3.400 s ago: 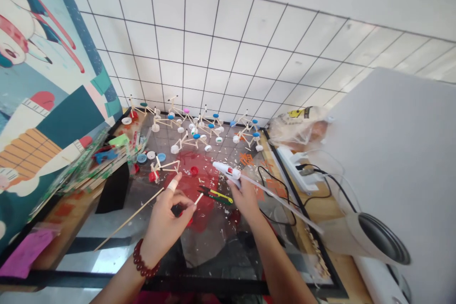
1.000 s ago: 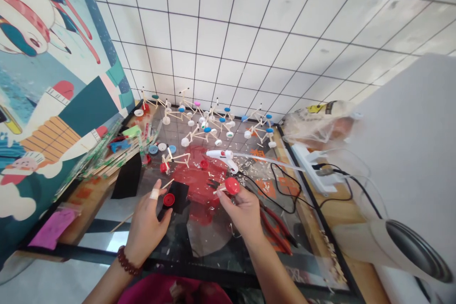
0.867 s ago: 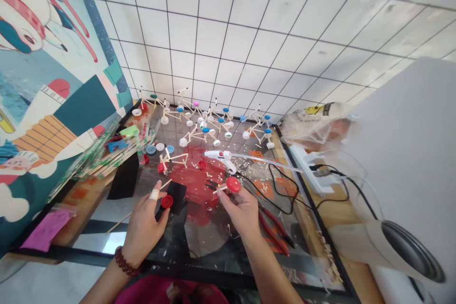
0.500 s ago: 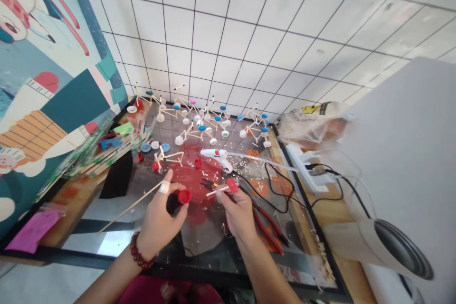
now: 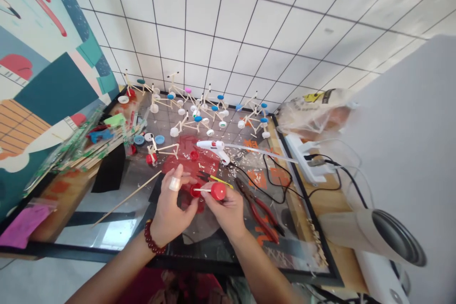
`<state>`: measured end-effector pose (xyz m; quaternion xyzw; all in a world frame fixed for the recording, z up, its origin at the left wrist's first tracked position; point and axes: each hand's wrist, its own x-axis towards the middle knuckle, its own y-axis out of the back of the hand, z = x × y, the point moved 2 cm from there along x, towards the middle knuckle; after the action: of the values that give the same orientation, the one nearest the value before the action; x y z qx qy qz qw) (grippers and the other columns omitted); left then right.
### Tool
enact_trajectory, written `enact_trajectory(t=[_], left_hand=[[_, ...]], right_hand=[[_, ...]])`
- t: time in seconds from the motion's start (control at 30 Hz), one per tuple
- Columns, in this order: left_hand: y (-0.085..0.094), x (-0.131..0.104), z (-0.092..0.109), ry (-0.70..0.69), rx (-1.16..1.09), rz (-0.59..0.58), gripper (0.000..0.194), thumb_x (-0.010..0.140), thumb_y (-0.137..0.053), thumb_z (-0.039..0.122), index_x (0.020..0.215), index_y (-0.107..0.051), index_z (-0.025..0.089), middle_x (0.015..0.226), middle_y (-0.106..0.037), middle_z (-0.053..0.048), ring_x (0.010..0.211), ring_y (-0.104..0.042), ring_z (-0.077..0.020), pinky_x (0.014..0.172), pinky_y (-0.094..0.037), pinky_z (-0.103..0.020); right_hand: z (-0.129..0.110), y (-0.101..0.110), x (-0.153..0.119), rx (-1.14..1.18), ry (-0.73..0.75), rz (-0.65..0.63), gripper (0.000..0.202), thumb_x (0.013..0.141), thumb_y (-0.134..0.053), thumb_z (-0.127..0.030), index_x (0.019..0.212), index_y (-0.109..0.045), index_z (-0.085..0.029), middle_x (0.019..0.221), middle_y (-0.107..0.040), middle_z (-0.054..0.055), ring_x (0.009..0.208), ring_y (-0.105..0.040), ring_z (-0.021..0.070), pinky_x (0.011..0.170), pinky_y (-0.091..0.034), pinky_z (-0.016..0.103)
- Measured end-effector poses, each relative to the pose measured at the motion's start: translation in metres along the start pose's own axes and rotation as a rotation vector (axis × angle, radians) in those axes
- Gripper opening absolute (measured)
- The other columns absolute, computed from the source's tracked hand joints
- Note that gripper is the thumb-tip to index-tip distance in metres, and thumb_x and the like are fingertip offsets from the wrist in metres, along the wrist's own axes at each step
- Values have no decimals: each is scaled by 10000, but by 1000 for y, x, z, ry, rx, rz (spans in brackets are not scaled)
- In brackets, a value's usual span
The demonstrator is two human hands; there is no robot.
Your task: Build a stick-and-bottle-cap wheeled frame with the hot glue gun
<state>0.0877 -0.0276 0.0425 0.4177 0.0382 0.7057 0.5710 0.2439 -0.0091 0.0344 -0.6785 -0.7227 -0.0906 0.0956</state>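
Observation:
Between thumb and finger, my left hand (image 5: 174,206) holds a red bottle cap (image 5: 195,190) with its hollow side up. A white bandage wraps one of its fingers. My right hand (image 5: 228,211) pinches a short pale stick (image 5: 202,190) that has another red cap (image 5: 218,191) at its right end. The stick's left tip is over the cap in my left hand; whether they touch is unclear. Beyond the hands, a white glue gun (image 5: 215,148) lies on its side. A small stick frame with a red cap (image 5: 151,158) stands to the left.
Several stick models with blue and white caps (image 5: 198,119) stand at the back. Red-handled pliers (image 5: 261,216) lie right of my hands, near a black cable (image 5: 254,193). A long thin stick (image 5: 128,198) lies left. A power strip (image 5: 306,161) is at the right edge.
My hands have come closer together, bringing the stick's tip over the left-hand cap. The right-hand cap has turned its flat top more toward the camera. The whole view has shifted slightly.

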Motion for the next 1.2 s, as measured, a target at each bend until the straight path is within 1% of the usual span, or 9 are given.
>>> enact_trajectory(t=[0.1,0.3,0.5,0.67,0.77,0.93,1.0,1.13,1.2], left_hand=[[1,1,4,0,5,-2,763,770,-654,120,1457,-339,229,1012,-705,-27,1077,-652,-248,1130,-347,-564],[0,-2,1,118,-136,-50,939,783,-639,120,1553,-121,259,1007,-695,-18,1108,-646,-231,1085,-415,-521],[0,-3,-1,203,-177,-69,958,789,-637,138,1561,-87,278,1008,-690,-23,1108,-646,-229,1070,-433,-501],[0,-1,-1,214,-172,-75,953,781,-634,136,1559,-99,270,1008,-691,-19,1128,-640,-231,1096,-410,-505],[0,0,-1,191,-147,-66,955,777,-633,131,1559,-104,273,992,-694,-7,1100,-657,-228,1134,-359,-532],[0,-2,-4,129,-76,-64,960,758,-629,101,1556,-122,272,999,-713,9,1026,-691,-224,1211,-179,-585],[0,-4,-5,111,-52,-68,939,765,-624,101,1552,-139,265,1004,-722,1,1012,-697,-229,1199,-233,-572],[1,-6,-7,161,-89,-83,873,784,-622,130,1538,-197,241,1025,-717,-37,998,-697,-224,975,-528,-421],[1,-7,-7,174,-119,-78,857,791,-632,144,1533,-213,237,1028,-714,-42,1051,-683,-224,949,-542,-397]], right_hand=[[-1,0,1,-75,61,2,44,821,-712,-172,817,-722,-214,833,-714,27,772,-669,172,763,-540,307],[-1,1,3,-126,77,9,37,829,-700,-186,818,-709,-220,825,-692,29,787,-656,179,776,-522,318],[-1,0,3,-133,65,-16,43,826,-697,-182,801,-700,-217,822,-691,39,768,-656,175,750,-524,309],[-4,-1,3,-144,95,-26,57,815,-696,-170,786,-702,-219,805,-696,37,748,-654,172,729,-527,299],[-5,-2,3,-158,129,-57,85,803,-701,-146,813,-716,-229,818,-701,36,766,-661,178,746,-533,309],[-2,-3,-2,-252,224,-149,156,802,-698,-134,911,-735,-241,896,-715,52,820,-670,191,772,-540,326],[-2,-3,-2,-272,219,-146,133,814,-693,-148,904,-734,-239,896,-716,55,818,-670,191,779,-540,329],[-4,-3,1,-218,144,-110,70,831,-681,-176,831,-727,-229,851,-707,55,773,-665,186,741,-543,322],[-5,-3,3,-182,114,-88,60,829,-685,-179,810,-720,-224,828,-702,51,762,-662,184,733,-541,318]])
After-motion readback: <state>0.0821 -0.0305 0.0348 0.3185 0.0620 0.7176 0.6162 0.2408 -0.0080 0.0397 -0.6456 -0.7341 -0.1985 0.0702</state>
